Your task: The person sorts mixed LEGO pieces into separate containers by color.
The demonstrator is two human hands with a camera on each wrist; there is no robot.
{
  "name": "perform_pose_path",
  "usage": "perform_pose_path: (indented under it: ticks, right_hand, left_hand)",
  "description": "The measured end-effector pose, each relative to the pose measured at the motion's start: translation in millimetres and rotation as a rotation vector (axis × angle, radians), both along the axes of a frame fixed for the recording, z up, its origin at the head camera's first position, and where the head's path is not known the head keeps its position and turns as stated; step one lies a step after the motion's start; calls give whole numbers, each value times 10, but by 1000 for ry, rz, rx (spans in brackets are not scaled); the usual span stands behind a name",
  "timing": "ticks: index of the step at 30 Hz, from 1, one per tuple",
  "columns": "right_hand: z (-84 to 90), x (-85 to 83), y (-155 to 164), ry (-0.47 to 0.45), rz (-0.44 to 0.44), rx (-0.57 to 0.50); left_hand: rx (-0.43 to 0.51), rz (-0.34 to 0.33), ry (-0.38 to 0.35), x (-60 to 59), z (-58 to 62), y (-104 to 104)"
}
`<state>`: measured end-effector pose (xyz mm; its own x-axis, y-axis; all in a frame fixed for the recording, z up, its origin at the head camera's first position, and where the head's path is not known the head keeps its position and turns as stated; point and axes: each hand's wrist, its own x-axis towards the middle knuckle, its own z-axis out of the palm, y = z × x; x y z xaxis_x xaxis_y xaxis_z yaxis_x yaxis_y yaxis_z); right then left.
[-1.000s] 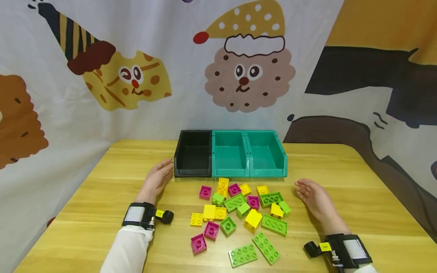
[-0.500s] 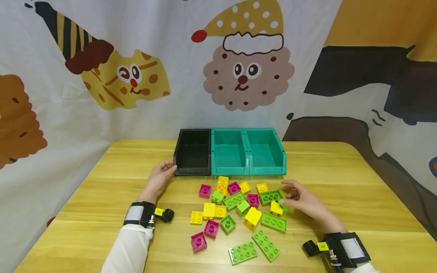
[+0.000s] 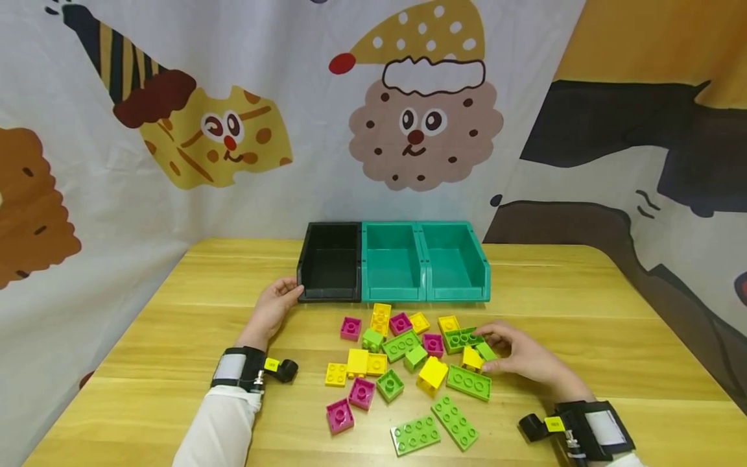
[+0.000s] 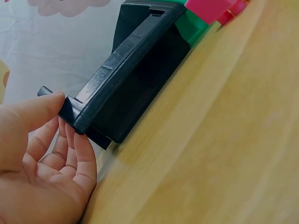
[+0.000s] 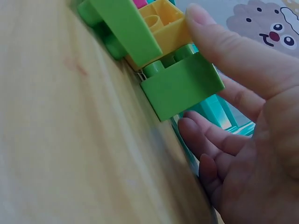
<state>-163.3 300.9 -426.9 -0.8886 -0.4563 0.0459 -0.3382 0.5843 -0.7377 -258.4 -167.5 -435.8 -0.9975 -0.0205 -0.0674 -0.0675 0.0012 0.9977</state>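
Observation:
My left hand (image 3: 271,310) pinches the front left corner of a black storage bin (image 3: 330,294). In the left wrist view the thumb lies on the bin's rim (image 4: 126,65), with the fingers curled against its outer side. My right hand (image 3: 522,353) reaches in at the right of the toy building bricks, thumb and fingers spread about a small green brick (image 3: 486,351). From the right wrist, the thumb tip overlaps a yellow brick (image 5: 174,29) behind that green brick (image 5: 183,86), and the fingers stay apart from the thumb. The small yellow brick (image 3: 471,360) sits just left of the thumb.
Two teal bins (image 3: 394,294) adjoin the black one at the back of the wooden table (image 3: 198,324). Several green, yellow and magenta bricks lie loosely before them, including a flat green brick (image 3: 415,436) near the front. A printed cloth (image 3: 315,194) hangs behind.
My left hand has moved from beside the black bin onto its front corner and grips it. My right hand has moved left, to the small green brick, and lowered slightly.

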Motion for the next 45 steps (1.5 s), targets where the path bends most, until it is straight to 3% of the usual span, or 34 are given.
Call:
perform_pose_path:
  ticks: [5, 12, 18, 25, 34, 39, 45]
  right_hand:
    - [-41, -21, 12, 6, 53, -23]
    - [-55, -17, 15, -15, 50, 6]
    - [-46, 20, 45, -33, 45, -66]
    - [-28, 15, 54, -90, -39, -102]
    - [36, 21, 39, -44, -97, -114]
    - [185, -85, -60, 7, -129, -135]
    - [457, -384, -262, -2, -223, -98]
  left_hand:
    - [-2, -2, -4, 17, 9, -16]
    - [-18, 17, -3, 34, 6, -3]
    - [-8, -2, 11, 29, -5, 32]
    - [-18, 18, 11, 22, -21, 26]
    - [0, 13, -2, 23, -35, 59]
    - [-2, 23, -3, 29, -41, 55]
    - [-8, 29, 14, 21, -26, 19]
